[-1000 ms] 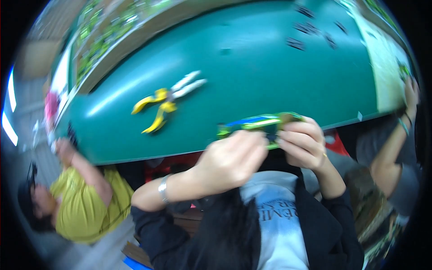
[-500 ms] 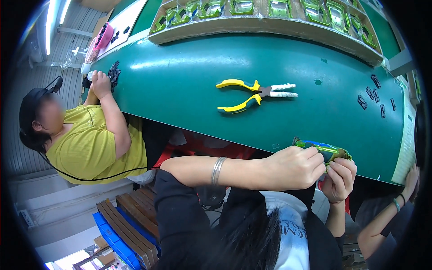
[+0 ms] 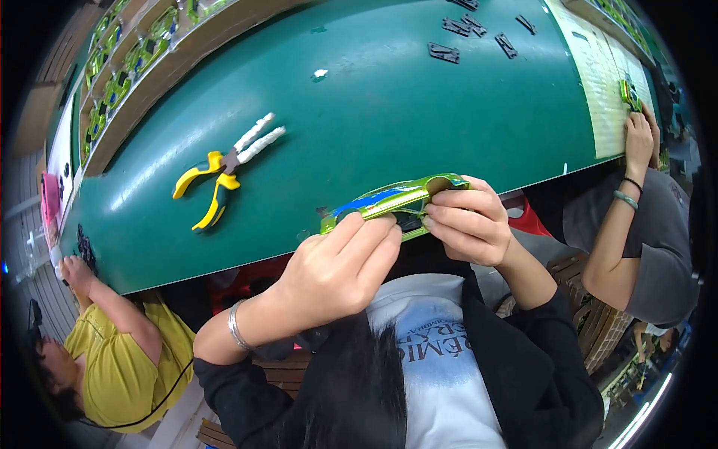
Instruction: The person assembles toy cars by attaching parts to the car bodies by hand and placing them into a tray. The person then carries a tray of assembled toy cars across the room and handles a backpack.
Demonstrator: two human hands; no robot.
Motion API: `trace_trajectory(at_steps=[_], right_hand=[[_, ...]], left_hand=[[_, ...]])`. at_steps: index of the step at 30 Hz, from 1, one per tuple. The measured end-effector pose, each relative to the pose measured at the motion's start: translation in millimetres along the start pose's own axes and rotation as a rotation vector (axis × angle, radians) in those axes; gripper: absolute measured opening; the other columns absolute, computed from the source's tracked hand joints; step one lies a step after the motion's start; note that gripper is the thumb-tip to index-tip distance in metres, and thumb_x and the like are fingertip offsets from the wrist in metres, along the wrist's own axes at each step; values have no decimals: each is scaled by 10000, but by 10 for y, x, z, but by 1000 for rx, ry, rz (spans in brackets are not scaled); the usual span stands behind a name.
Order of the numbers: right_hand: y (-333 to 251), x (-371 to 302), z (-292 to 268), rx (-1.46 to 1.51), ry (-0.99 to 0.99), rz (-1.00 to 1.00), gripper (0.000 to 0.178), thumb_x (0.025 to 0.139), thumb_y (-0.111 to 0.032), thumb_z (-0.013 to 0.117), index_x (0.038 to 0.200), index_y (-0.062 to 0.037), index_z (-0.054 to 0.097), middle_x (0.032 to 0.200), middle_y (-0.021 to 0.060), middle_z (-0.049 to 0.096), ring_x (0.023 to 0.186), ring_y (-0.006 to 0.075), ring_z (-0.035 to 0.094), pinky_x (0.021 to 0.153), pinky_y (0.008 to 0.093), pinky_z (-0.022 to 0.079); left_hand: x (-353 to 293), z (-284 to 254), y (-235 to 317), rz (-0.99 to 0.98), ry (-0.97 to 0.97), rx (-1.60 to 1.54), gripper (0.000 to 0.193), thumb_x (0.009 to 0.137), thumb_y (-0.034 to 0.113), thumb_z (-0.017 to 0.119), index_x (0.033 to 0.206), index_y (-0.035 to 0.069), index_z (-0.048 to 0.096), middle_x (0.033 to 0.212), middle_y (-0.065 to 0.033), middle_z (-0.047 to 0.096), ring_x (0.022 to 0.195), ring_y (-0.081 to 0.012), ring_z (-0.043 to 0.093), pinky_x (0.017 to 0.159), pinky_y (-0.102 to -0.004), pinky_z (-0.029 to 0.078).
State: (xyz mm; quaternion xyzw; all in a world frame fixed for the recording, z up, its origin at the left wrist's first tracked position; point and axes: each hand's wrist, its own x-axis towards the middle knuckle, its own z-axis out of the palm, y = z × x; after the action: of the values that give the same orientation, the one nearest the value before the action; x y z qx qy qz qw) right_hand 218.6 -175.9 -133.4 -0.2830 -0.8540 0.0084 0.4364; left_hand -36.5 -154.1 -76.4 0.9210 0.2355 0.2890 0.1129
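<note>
Left hand pinching, back upward; right hand gripping, fingers curled; 2 forearms angled inward.

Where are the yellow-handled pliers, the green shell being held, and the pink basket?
Yellow-handled pliers (image 3: 229, 162): head view, on the dark metal pivot.
Green shell (image 3: 393, 203): head view, on its long upper side.
Pink basket (image 3: 50, 196): head view, far left, on its outer wall.

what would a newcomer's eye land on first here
Probably the shiny blue-striped green shell gripped in the right hand, left hand against it, at the near edge of the green table. Next, the open yellow-handled pliers lying to the left, jaws wrapped white. Small black parts lie scattered farther back, to the right.
</note>
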Motion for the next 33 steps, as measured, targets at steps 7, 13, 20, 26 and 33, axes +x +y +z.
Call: trace_trajectory(at_steps=[7, 13, 20, 26, 33], right_hand=[[23, 28, -7, 7, 3, 11, 231, 712, 59, 754, 925, -27, 779, 1058, 68, 730, 1034, 255, 695, 904, 465, 600], [36, 77, -32, 2, -19, 82, 265, 716, 31, 749, 962, -63, 783, 1024, 57, 723, 1008, 245, 681, 882, 445, 590], [-54, 97, 12, 25, -62, 97, 311, 628, -38, 756, 938, -36, 783, 997, 41, 714, 884, 197, 645, 860, 438, 512], [-60, 74, 35, 34, -32, 145, 306, 606, -24, 733, 908, -12, 773, 979, 39, 716, 774, 185, 616, 839, 450, 500], [-109, 85, 22, 14, -5, 146, 339, 560, -23, 718, 895, -5, 770, 977, 41, 713, 756, 185, 603, 817, 450, 503]], left_hand=[[89, -15, -89, 52, -20, -9, 250, 707, 15, 705, 944, -61, 677, 952, -121, 668, 743, -184, 635, 535, -269, 535], [195, -30, -120, 80, -64, -19, 226, 695, 7, 708, 909, -56, 674, 940, -120, 668, 730, -177, 635, 527, -269, 529], [189, -43, -132, 99, -84, -35, 219, 702, 4, 709, 907, -63, 673, 948, -123, 665, 727, -177, 630, 531, -270, 530], [161, -12, -2, -22, -98, -22, 278, 717, 14, 715, 980, -74, 698, 987, -136, 680, 819, -228, 672, 619, -304, 570], [57, 219, 145, -16, 103, 211, 241, 746, 59, 726, 934, -92, 716, 920, -182, 696, 883, -297, 693, 733, -361, 603]])
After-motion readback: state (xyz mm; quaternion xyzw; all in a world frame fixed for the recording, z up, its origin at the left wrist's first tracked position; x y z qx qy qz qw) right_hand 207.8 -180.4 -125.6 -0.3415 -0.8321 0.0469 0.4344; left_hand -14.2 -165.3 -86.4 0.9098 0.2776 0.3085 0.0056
